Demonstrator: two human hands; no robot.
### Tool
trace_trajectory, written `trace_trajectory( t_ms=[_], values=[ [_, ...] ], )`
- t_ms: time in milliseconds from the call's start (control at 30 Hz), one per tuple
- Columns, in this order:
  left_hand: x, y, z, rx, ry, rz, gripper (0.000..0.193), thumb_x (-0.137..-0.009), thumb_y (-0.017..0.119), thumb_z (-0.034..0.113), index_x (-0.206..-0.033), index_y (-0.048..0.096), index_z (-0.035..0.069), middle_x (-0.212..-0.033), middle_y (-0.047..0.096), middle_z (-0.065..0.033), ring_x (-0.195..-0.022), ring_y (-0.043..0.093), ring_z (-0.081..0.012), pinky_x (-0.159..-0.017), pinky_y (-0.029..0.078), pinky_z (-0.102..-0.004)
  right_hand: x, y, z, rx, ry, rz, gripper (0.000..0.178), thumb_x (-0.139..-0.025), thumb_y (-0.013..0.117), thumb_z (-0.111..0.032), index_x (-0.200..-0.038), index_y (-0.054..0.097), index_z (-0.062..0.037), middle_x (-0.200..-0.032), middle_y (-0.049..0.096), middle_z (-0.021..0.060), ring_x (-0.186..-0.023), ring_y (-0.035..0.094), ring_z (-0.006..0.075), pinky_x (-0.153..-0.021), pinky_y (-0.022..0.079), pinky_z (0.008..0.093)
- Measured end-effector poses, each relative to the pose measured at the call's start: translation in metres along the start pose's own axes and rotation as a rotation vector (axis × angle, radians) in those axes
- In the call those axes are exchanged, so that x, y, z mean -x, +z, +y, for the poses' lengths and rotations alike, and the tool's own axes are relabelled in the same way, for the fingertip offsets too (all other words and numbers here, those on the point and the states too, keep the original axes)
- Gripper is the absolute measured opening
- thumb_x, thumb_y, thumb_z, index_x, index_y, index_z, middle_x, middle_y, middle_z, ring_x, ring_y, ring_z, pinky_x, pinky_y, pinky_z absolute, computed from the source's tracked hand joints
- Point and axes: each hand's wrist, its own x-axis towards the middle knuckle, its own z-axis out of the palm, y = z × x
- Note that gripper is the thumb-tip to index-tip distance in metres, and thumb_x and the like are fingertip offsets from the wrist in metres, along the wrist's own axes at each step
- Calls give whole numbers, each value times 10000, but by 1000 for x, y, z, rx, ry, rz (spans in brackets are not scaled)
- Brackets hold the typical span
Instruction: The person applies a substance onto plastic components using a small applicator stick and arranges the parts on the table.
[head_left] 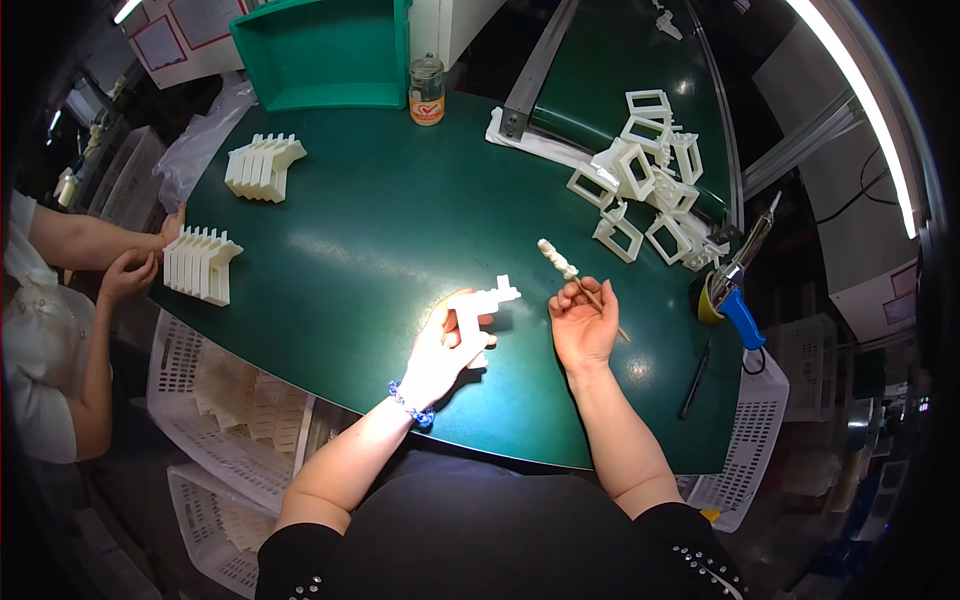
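In my left hand (pixel 437 350) is a white plastic part (pixel 474 315), gripped between thumb and fingers and brightly lit; glare washes out its details. My right hand (pixel 584 330) is turned palm up, its fingers closed on a thin wooden stick (pixel 603 306). A lumpy white wad (pixel 553 256), like a cotton swab head, covers the stick's far end. The wad and the white part are apart. Both hands are above the dark green table (pixel 400 220).
White frame-shaped parts (pixel 632 170) lie piled at the right, partly on a green conveyor (pixel 610 90). Nearby stand a blue-handled tool (pixel 740 318) and a black pen (pixel 696 380). Stacked parts (pixel 203 265), a glass jar (pixel 427 92) and a green crate (pixel 325 98) are farther off. A co-worker's hands (pixel 140 265) rest at left.
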Motion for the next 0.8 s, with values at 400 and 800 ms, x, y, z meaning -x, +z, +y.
trace_trajectory(
  t_ms=[400, 800],
  values=[
    [0, -1, 1, 1, -4, 1, 585, -885, 585, 69, -1390, 291, 50, -1177, 540, -166, -936, 627, -189, -754, 528, -284, -2, -2, 0, -82, 53, 28, 390, -935, 506, -370, -689, 608, -85, -615, 552, 83, -632, 506, 191, -668, 382, 308],
    [-2, 1, -3, 7, -7, -14, 585, -889, 590, 96, -1390, 292, 47, -1197, 539, -173, -950, 628, -201, -773, 529, -292, 0, -1, -6, -48, 63, 28, 460, -952, 476, -371, -597, 531, -85, -566, 502, 72, -582, 465, 188, -633, 381, 309]
  ],
)
